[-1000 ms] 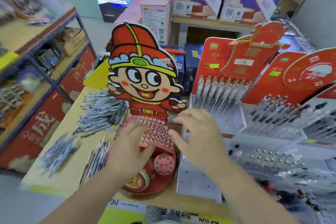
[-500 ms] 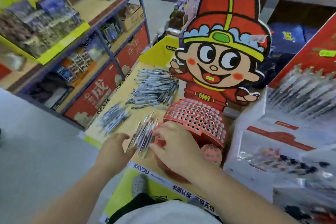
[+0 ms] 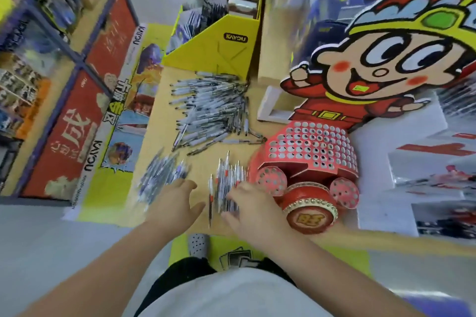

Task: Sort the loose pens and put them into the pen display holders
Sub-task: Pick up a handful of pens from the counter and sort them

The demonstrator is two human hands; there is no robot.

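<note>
A bunch of red-trimmed pens (image 3: 226, 183) lies on the yellow table near its front edge. My right hand (image 3: 255, 211) holds their lower ends, fingers curled over them and thumb pointing left. My left hand (image 3: 175, 203) hovers with spread fingers just left of that bunch, beside a small heap of blue pens (image 3: 162, 175). A large heap of black pens (image 3: 213, 108) lies farther back. The red display holder (image 3: 309, 147), a perforated top full of empty holes under a cartoon figure cutout (image 3: 386, 64), stands right of my right hand.
A yellow cardboard box (image 3: 219, 51) stands behind the black pens. White display trays (image 3: 412, 162) fill the table to the right. Store shelves (image 3: 51, 59) line the aisle on the left. The table's front edge (image 3: 334, 239) runs just below my hands.
The view has tilted down and left. The red-trimmed bunch, raised between both hands before, now lies flatter on the table. My left hand has let go and spread open.
</note>
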